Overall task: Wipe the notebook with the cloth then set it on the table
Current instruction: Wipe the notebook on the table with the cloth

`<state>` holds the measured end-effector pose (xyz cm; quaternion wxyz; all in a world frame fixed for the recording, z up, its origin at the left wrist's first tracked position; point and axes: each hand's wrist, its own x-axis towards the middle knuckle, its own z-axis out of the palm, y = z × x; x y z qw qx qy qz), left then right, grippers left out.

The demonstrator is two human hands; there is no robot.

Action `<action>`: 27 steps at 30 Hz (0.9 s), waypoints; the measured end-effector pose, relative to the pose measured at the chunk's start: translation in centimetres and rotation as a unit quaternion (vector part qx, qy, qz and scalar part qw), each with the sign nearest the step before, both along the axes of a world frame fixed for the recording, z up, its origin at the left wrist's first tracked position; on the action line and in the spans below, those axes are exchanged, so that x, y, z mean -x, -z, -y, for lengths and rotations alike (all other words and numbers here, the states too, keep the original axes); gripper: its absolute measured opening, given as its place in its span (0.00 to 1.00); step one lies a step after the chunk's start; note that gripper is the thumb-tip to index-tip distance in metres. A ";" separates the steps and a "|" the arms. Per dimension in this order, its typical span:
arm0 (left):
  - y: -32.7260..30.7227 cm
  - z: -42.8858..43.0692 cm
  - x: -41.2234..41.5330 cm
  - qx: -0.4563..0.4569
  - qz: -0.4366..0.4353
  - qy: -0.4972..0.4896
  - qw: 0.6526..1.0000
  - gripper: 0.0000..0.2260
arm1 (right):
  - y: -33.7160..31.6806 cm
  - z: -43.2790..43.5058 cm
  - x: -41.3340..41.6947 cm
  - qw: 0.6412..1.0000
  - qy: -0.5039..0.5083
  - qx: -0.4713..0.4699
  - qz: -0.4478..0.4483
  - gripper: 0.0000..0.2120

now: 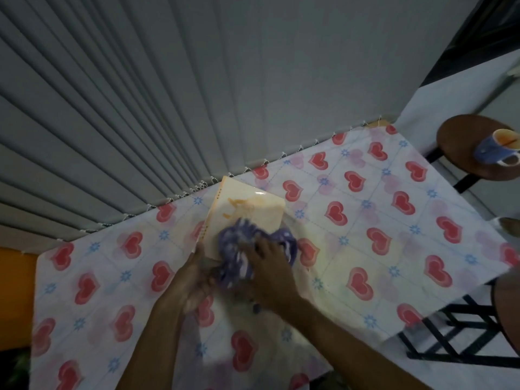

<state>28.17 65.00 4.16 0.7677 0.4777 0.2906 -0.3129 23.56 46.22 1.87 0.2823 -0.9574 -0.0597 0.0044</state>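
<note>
We look down on a table (pixel 365 263) covered in a cloth printed with red hearts. Near its far edge our left hand (pixel 194 280) grips the near corner of a cream notebook (pixel 247 209), fingers closed on it, holding it tilted above the table. Our right hand (pixel 270 266) presses a bunched purple cloth (pixel 239 246) against the notebook's cover, fingers curled over the fabric. At far right, a blue mug (pixel 498 147) sits on a round brown stool (pixel 461 147).
</note>
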 end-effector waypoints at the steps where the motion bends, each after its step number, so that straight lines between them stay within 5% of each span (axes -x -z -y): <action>1: 0.1 -0.1 0.0 -0.009 -0.006 0.006 1.000 0.27 | 0.1 -0.6 1.2 0.999 -0.041 0.008 0.026 0.29; 4: 0.1 -0.1 0.1 0.013 0.008 0.007 1.000 0.26 | -0.1 0.4 -2.0 0.998 -0.051 0.041 0.022 0.31; 11: 1.4 1.3 1.3 0.069 -0.049 -0.081 0.993 0.25 | -1.2 3.3 -12.2 0.989 0.133 -0.011 -0.065 0.27; 19: 1.6 0.7 0.4 -0.081 -0.012 0.004 0.997 0.11 | -0.3 -1.8 -0.3 0.998 -0.045 -0.042 -0.012 0.29; 27: 0.4 2.3 0.9 -0.096 0.026 0.049 0.994 0.13 | -0.6 2.7 -10.4 0.997 0.075 0.017 -0.022 0.29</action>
